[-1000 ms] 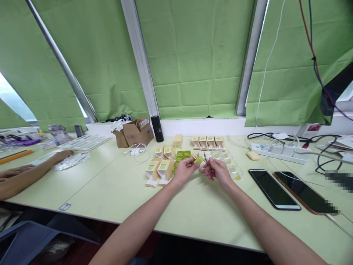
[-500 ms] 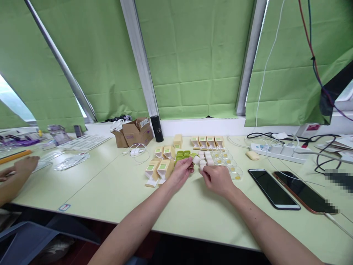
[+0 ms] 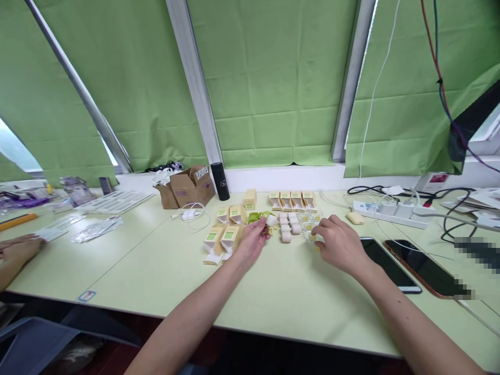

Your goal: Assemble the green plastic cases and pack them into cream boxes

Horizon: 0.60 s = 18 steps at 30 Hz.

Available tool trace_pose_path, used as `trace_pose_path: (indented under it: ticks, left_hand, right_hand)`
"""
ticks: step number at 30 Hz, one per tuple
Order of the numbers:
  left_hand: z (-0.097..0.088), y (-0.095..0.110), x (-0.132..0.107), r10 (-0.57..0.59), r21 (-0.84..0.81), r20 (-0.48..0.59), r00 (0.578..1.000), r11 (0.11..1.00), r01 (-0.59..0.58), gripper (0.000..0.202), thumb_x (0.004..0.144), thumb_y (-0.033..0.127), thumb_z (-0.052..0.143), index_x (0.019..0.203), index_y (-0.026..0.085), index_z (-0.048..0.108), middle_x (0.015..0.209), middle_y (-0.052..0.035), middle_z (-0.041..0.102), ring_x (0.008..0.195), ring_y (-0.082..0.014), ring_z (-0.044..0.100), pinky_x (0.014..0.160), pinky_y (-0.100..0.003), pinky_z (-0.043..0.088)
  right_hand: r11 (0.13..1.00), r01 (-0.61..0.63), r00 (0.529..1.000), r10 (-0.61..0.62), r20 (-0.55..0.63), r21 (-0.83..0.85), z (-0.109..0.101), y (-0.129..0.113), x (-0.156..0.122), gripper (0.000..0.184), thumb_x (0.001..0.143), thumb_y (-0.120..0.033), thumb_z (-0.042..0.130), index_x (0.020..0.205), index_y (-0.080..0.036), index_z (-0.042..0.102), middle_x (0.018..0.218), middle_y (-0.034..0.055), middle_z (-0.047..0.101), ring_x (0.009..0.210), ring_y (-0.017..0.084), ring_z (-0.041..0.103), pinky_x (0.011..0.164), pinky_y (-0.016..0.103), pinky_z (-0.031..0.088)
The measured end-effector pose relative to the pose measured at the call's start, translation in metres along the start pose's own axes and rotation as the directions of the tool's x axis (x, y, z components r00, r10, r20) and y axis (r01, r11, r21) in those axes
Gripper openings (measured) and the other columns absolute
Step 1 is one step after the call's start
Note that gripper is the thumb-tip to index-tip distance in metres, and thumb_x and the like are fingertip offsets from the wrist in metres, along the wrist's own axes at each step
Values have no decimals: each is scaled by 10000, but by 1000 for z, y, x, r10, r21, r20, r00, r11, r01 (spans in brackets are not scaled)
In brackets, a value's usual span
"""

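My left hand [image 3: 255, 237] pinches a small white rounded block [image 3: 271, 221], with a green piece [image 3: 267, 214] close against it. Several pinkish-white blocks [image 3: 286, 237] stand in rows between my hands. To their right are clear plastic cups [image 3: 307, 227] with yellow centres. My right hand [image 3: 336, 242] is at the near end of these cups, thumb and fingers closed around one clear cup [image 3: 313, 237], which is partly hidden. Green holders [image 3: 253, 216] sit behind my left hand, and open cream boxes [image 3: 213, 237] with green labels stand to its left.
More cream boxes [image 3: 296, 200] line up at the back, near a black cylinder [image 3: 220, 181] and an open cardboard box [image 3: 189, 188]. Two phones [image 3: 427, 265] and a power strip [image 3: 390, 212] lie on the right. Another person's hand [image 3: 23, 252] rests at the far left.
My right hand has left the white blocks and moved right to the clear cups. My left hand still holds its white block, shifted slightly left. The other person's hand has moved slightly nearer the table's edge.
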<state>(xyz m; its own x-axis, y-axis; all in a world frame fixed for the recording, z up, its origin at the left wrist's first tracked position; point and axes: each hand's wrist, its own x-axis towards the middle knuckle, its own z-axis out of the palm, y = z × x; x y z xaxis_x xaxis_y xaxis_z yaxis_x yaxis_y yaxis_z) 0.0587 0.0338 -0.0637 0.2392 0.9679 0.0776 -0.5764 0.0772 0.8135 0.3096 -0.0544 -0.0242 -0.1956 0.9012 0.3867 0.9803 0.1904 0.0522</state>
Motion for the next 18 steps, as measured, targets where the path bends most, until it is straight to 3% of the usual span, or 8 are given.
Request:
trace_pose_path:
  ticks: [4,9,14,18]
  left_hand:
    - [-1,-1,1,18,2,1,1000,1000,-18,379,737,420,963,868,120,774,754,-18,655,675,-92,552,591,-231,423]
    - [-2,-1,0,23,20,2,1000,1000,-23,408,718,449,972,881,130,777,761,-13,655,683,-87,550,588,-215,429]
    - [-2,-2,1,18,11,-4,1000,1000,-18,419,704,451,979,869,125,775,771,-19,663,681,-86,546,582,-215,425]
    - [-2,-3,2,18,-4,-8,1000,1000,-18,426,686,443,990,862,124,770,786,-18,673,676,-85,541,582,-220,419]
  right_hand:
    - [998,38,999,-37,12,-50,5,4,-7,85,869,-196,731,908,-207,806,1029,130,739,1053,319,591,833,406,387]
    - [994,98,995,-99,-17,-38,16,-3,-5,204,806,-19,651,769,-188,760,922,149,719,988,311,575,803,418,338]
    - [980,192,979,-187,-79,61,17,-31,-7,194,786,-23,656,762,-201,727,910,135,703,965,299,549,803,420,343]
    - [942,313,948,-302,-103,124,19,-55,-11,156,882,-86,630,843,-202,726,949,114,695,991,289,565,833,421,377]
